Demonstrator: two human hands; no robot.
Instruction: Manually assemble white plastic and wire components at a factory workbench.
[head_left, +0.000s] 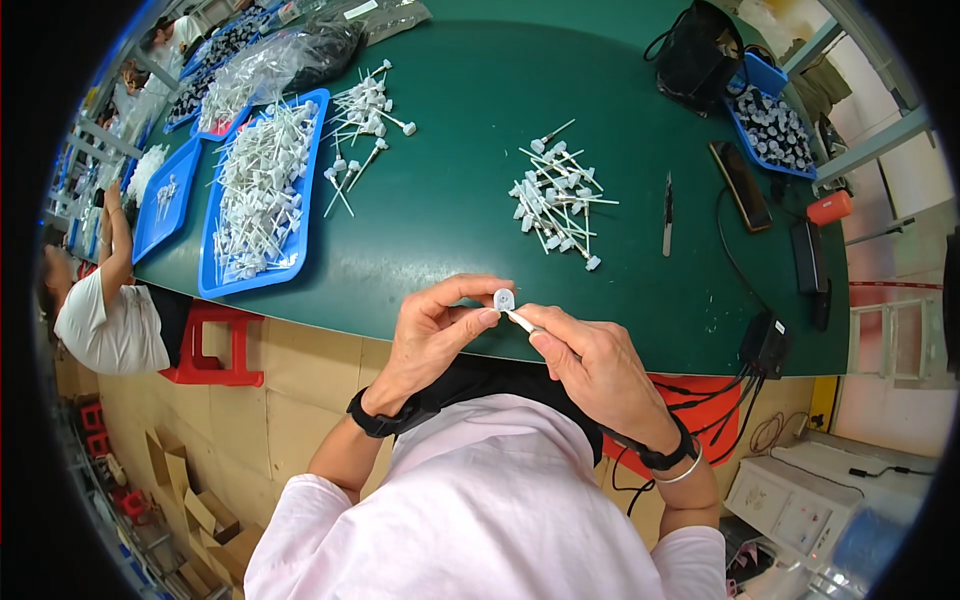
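In front of my waist, at the table's near edge, both hands meet on a small white plastic part with a rounded translucent head (504,299) and a thin white stem (521,322). My left hand (437,325) pinches it beside the head with thumb and forefinger. The fingers of my right hand (592,362) are closed round the stem, which points down to the right. Beyond my hands lies a loose pile of similar stemmed white parts (562,205). To its right rests a pair of slim dark tweezers (668,215).
At left, a blue tray (209,277) is heaped with similar parts; more parts (362,110) lie beside it. A phone (740,186), black bag (697,55) and blue tray of clear-topped pieces (777,128) stand right. A co-worker (110,325) sits left near a red stool (214,347).
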